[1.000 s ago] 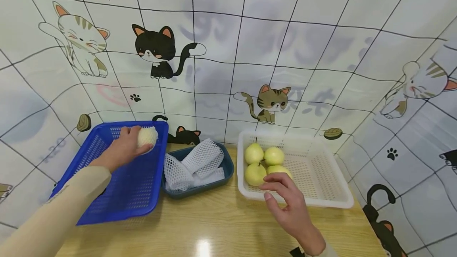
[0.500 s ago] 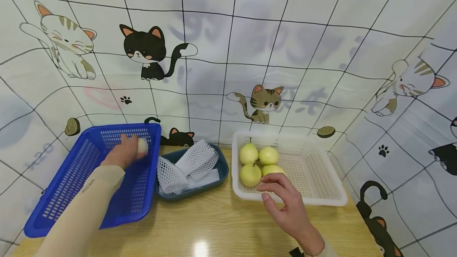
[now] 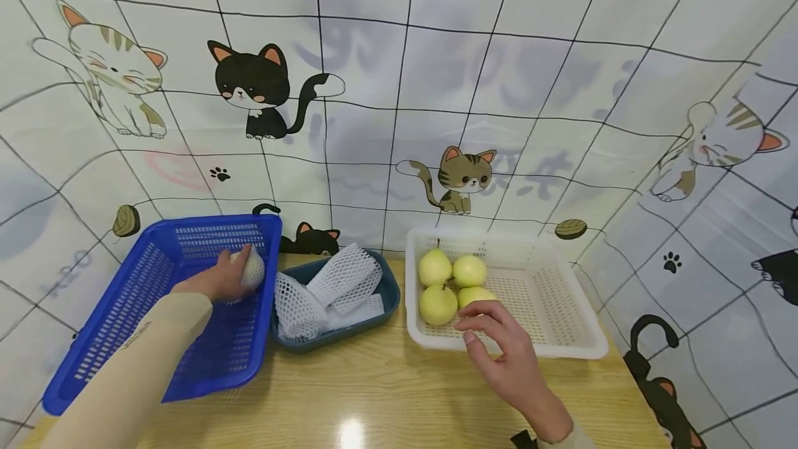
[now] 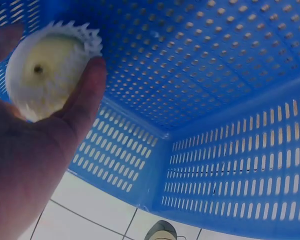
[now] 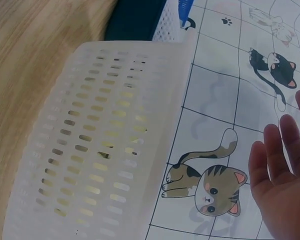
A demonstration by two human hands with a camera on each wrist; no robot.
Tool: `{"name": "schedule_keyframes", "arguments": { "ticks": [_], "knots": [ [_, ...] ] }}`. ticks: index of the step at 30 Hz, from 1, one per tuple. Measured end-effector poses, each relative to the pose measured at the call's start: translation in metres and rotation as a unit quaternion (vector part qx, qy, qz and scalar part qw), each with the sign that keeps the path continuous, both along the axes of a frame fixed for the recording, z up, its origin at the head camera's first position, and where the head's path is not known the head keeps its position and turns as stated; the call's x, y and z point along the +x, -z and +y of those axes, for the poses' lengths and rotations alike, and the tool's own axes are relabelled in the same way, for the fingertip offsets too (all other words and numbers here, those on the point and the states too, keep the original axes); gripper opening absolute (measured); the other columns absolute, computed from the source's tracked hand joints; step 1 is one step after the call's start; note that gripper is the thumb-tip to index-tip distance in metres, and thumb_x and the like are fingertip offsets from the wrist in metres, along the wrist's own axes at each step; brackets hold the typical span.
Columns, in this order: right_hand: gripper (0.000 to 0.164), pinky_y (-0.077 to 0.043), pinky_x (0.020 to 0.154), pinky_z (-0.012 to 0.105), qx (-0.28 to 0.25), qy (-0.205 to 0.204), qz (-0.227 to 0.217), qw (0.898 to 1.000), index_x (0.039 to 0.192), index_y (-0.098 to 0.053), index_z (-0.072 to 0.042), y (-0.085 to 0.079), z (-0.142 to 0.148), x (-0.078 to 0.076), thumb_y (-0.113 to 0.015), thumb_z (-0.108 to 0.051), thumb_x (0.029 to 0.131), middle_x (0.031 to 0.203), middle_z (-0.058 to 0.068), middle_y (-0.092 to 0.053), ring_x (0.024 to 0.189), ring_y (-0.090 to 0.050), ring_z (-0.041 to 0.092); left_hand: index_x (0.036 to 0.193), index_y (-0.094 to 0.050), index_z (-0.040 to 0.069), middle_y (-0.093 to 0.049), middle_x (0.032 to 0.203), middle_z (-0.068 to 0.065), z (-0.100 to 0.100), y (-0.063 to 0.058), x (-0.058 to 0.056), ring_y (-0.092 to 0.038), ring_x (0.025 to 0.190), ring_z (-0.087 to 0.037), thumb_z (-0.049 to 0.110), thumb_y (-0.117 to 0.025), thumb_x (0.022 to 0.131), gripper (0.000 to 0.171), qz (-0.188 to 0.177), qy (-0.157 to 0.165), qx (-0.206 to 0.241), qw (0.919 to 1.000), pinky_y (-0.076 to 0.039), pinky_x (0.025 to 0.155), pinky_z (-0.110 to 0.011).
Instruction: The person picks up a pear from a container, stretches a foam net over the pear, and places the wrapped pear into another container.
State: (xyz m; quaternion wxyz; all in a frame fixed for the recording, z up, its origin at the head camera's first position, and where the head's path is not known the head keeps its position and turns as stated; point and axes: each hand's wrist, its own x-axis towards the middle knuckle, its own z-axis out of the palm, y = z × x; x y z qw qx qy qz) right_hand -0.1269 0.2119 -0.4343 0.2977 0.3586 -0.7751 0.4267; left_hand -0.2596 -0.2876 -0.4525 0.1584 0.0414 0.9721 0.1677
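Inside the blue basket (image 3: 187,393), near its right wall, my left hand (image 3: 218,278) grips a round pear in a white foam net (image 3: 253,271). The left wrist view shows the pear (image 4: 42,62) between thumb and fingers, its pale yellow end bare of the netting. My right hand (image 3: 508,355) holds nothing; its fingers are loosely bent over the front rim of the white basket (image 3: 561,350). Several yellow-green pears (image 3: 438,305) sit at the left of that basket, one partly behind the right fingers.
A dark teal tray (image 3: 305,345) between the two baskets holds several white foam net sleeves (image 3: 339,283). All stand on a light wooden table (image 3: 349,393) against a wall (image 3: 368,89) covered in a cat print.
My left hand has lowered the netted pear from above the blue basket into it. The blue basket sits slightly further left in view. The right hand has barely moved.
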Motion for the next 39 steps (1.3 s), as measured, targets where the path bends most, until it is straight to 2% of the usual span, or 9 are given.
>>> {"name": "schedule_keyframes", "arguments": {
  "ticks": [4,6,11,16,19,23,29,35,39],
  "knots": [
    [0.043,-0.049,0.088,0.017,0.008,0.015,-0.02,1.0,0.106,-0.074,-0.017,-0.002,0.002,0.0,-0.067,0.017,0.081,0.112,0.012,-0.065,0.102,-0.064,0.018,0.159,-0.012,-0.003,-0.006,0.148,-0.055,0.0,-0.002,0.004,-0.03,0.129,-0.075,0.016,-0.07,0.089,0.093,-0.006,0.02,0.009,0.9997,-0.035,0.101,-0.079],
    [0.043,-0.048,0.088,0.017,0.011,0.024,-0.029,0.999,0.108,-0.074,-0.017,-0.002,0.002,0.001,-0.066,0.016,0.083,0.113,0.011,-0.066,0.102,-0.063,0.017,0.16,-0.013,0.001,-0.004,0.15,-0.053,-0.001,-0.003,0.006,-0.028,0.13,-0.075,0.02,-0.069,0.09,0.092,-0.013,0.015,0.005,0.9998,-0.034,0.101,-0.08],
    [0.042,-0.047,0.089,0.019,0.009,0.059,-0.039,0.997,0.115,-0.072,-0.011,-0.002,0.005,0.003,-0.066,0.016,0.084,0.118,0.009,-0.064,0.107,-0.06,0.015,0.16,-0.013,-0.002,-0.004,0.151,-0.054,-0.003,-0.009,0.01,-0.028,0.129,-0.077,0.026,-0.068,0.092,0.092,-0.011,0.01,-0.006,0.9999,-0.033,0.101,-0.081],
    [0.04,-0.046,0.088,0.021,0.003,0.088,-0.055,0.995,0.12,-0.07,-0.005,-0.003,0.007,0.002,-0.064,0.016,0.086,0.122,0.01,-0.062,0.114,-0.056,0.014,0.157,-0.017,-0.009,-0.007,0.151,-0.054,-0.005,-0.017,0.019,-0.028,0.13,-0.076,0.03,-0.068,0.092,0.091,0.012,0.007,-0.004,0.9999,-0.032,0.101,-0.081],
    [0.039,-0.046,0.089,0.021,0.003,0.095,-0.064,0.993,0.121,-0.07,-0.004,-0.004,0.008,0.001,-0.064,0.015,0.087,0.123,0.011,-0.062,0.116,-0.056,0.014,0.154,-0.022,-0.014,-0.012,0.151,-0.054,-0.005,-0.024,0.025,-0.029,0.131,-0.073,0.03,-0.068,0.093,0.089,0.038,0.019,-0.007,0.9991,-0.034,0.101,-0.079],
    [0.037,-0.045,0.09,0.019,0.006,0.097,-0.075,0.992,0.12,-0.07,-0.003,-0.004,0.008,0.001,-0.064,0.014,0.088,0.124,0.011,-0.061,0.117,-0.055,0.015,0.153,-0.029,-0.014,-0.019,0.152,-0.051,-0.006,-0.029,0.03,-0.03,0.135,-0.069,0.034,-0.069,0.095,0.085,0.079,0.028,-0.025,0.9962,-0.036,0.1,-0.079],
    [0.038,-0.045,0.09,0.019,0.01,0.104,-0.079,0.991,0.119,-0.07,-0.008,-0.004,0.01,0.002,-0.065,0.014,0.089,0.125,0.01,-0.061,0.117,-0.055,0.014,0.154,-0.031,-0.01,-0.013,0.158,-0.045,-0.002,-0.037,0.034,-0.021,0.14,-0.066,0.036,-0.067,0.097,0.082,0.145,0.016,-0.024,0.989,-0.026,0.103,-0.082],
    [0.033,-0.046,0.089,0.023,0.021,0.134,-0.072,0.988,0.121,-0.07,-0.006,-0.005,0.015,0.003,-0.065,0.01,0.092,0.124,0.01,-0.061,0.114,-0.057,0.013,0.157,-0.032,-0.006,-0.02,0.16,-0.039,0.014,-0.056,0.049,-0.03,0.139,-0.062,0.031,-0.067,0.099,0.077,0.222,0.023,0.02,0.9745,-0.031,0.106,-0.076],
    [0.031,-0.046,0.09,0.024,0.019,0.153,-0.077,0.985,0.122,-0.069,-0.006,-0.006,0.018,0.003,-0.066,0.007,0.093,0.124,0.009,-0.062,0.114,-0.057,0.011,0.157,-0.033,-0.003,-0.03,0.158,-0.034,0.031,-0.065,0.063,-0.039,0.136,-0.058,0.025,-0.067,0.099,0.072,0.277,0.027,0.065,0.9582,-0.036,0.105,-0.073]
  ]
}}
